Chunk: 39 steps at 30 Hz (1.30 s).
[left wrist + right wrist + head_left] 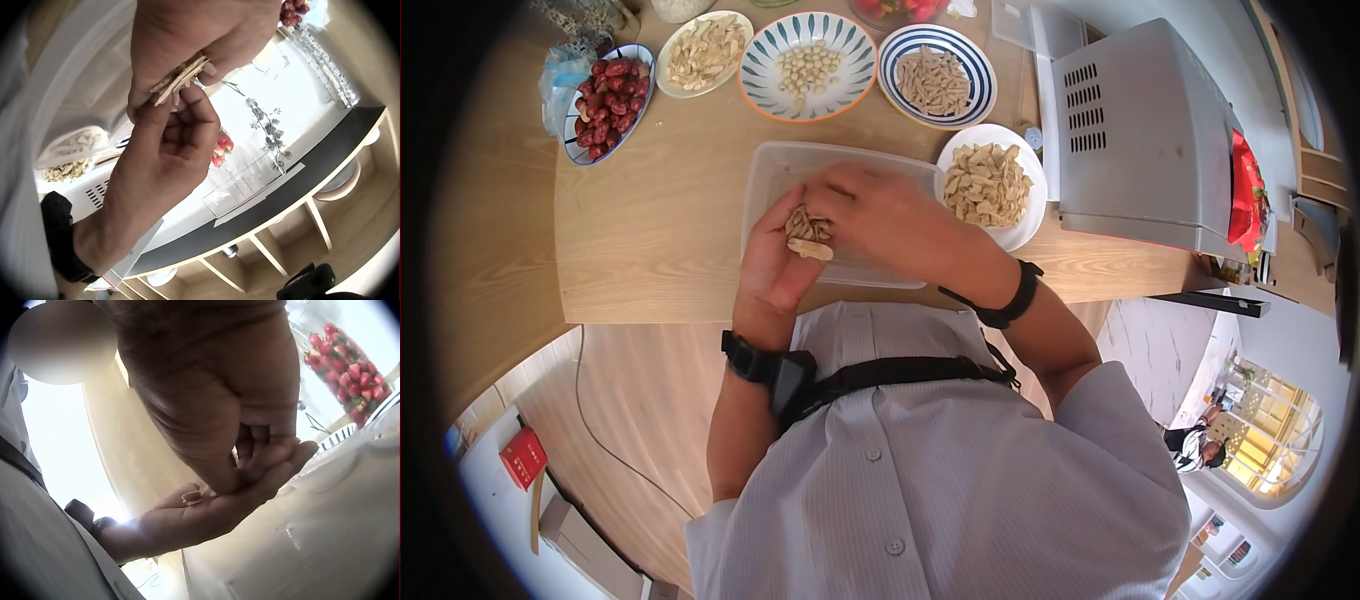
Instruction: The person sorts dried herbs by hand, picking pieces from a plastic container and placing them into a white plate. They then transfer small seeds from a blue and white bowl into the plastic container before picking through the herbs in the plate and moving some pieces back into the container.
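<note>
In the head view my left hand (775, 255) is held palm up over a translucent plastic box (760, 165). On its palm lies a small heap of brown dried root pieces (805, 224), with a longer pale dried slice (810, 249) at the near side. The right wrist view shows the left fingers (262, 494) stretched out, slightly cupped. Over that palm is my right hand (890, 215), blurred in the head view. Its thumb and forefinger pinch at the dried pieces (181, 81) in the left wrist view, the other fingers curled; the pinched ends are partly hidden.
Behind the box stand a bowl of red dates (610, 105), a plate of pale slices (703, 52), a plate of whitish seeds (760, 85) and a blue-striped plate of brown sticks (895, 70). A white plate of yellowish slices (1040, 190) sits right, near a grey appliance (1140, 140).
</note>
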{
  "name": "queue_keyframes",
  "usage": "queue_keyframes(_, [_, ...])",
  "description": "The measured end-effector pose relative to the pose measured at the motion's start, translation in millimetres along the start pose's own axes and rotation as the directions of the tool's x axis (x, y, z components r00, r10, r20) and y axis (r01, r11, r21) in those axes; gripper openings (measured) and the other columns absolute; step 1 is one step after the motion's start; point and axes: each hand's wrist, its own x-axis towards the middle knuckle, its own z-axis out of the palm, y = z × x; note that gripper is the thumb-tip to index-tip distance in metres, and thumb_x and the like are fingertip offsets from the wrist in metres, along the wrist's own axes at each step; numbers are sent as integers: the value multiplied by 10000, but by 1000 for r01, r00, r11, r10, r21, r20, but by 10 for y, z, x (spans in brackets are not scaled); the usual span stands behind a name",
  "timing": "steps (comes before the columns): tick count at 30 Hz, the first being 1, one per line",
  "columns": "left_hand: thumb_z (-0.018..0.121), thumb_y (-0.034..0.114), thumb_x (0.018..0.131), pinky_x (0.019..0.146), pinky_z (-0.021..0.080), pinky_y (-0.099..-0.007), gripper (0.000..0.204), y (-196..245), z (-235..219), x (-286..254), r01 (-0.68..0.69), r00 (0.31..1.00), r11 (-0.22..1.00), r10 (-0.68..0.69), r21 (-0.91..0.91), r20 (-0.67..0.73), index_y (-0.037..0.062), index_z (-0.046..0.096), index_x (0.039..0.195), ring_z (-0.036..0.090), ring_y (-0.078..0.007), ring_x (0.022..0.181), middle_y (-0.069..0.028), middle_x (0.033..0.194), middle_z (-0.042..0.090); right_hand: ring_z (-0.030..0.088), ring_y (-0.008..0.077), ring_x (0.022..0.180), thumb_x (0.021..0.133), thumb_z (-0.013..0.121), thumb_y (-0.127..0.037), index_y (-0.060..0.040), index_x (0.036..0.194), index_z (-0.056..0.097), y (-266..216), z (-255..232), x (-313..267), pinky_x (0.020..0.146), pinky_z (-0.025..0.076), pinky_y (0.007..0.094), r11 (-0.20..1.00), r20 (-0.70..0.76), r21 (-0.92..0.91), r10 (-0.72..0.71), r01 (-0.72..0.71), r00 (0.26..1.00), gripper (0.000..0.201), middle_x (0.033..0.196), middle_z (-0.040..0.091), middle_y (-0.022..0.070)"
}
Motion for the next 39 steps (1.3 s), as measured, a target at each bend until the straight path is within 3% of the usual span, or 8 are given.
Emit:
queue_keyframes(7, [462,257,1111,1021,532,-395,377,5,13,15,23,1000,999,-23,-27,18,5,605,1352,679,-228,1157,-104,1276,702,675,343,1035,817,692,-108,-43,1070,640,-1,-2,4,844,584,422,999,43,-39,19,-18,999,266,1074,642,127])
queue_keyframes(10, [462,245,1116,1005,550,-388,304,9,31,9,28,999,1000,-27,6,-18,47,638,1265,686,-224,1147,-84,1237,715,678,333,1028,821,687,-103,-49,1082,652,28,-2,-8,843,587,416,999,51,-47,-1,3,999,269,1072,639,124])
queue_keyframes(16, [477,251,1110,1011,561,-406,311,7,186,-8,22,1000,1000,-22,-2,-21,37,630,1277,689,-231,1154,-94,1238,714,682,300,1016,811,681,-107,-48,1091,680,101,-168,35,832,593,392,981,13,-38,-188,189,982,286,1065,645,107])
queue_keyframes(22, [460,224,1109,1044,525,-421,349,2,25,17,66,997,995,-62,-68,55,-9,605,1323,659,-246,1193,-118,1298,683,689,293,1062,818,694,-72,-47,1111,653,118,-163,21,856,598,370,978,170,-174,-89,119,981,297,1166,679,76])
queue_keyframes(25, [473,241,1110,1031,560,-430,323,15,42,14,48,999,998,-49,-37,-11,12,621,1285,691,-255,1167,-115,1246,714,700,292,1018,799,732,-88,-68,1148,661,172,-104,21,843,600,378,976,60,-153,-145,153,988,357,1125,696,74])
queue_keyframes(28, [471,237,1110,1081,532,-461,336,-6,120,1,13,999,999,-14,-30,-40,-11,612,1286,672,-279,1207,-139,1271,702,696,312,929,781,725,-119,-76,1069,667,220,-124,32,780,588,399,995,-8,-22,-97,97,995,297,961,669,91])
queue_keyframes(31, [470,235,1108,1132,494,-485,354,-13,116,8,9,999,1000,-10,-26,-30,-37,600,1294,653,-299,1240,-158,1295,688,699,330,900,791,743,-103,-91,1060,657,243,-132,27,759,581,425,994,-33,98,-46,49,998,282,918,681,95])
queue_keyframes(39, [419,231,1108,1214,415,-502,471,-24,199,18,15,1000,1000,-15,-7,-17,-100,508,1431,595,-333,1317,-226,1391,620,724,353,882,891,723,-66,-66,1035,658,280,-168,-25,752,578,425,900,-7,398,195,-176,981,158,957,728,133])
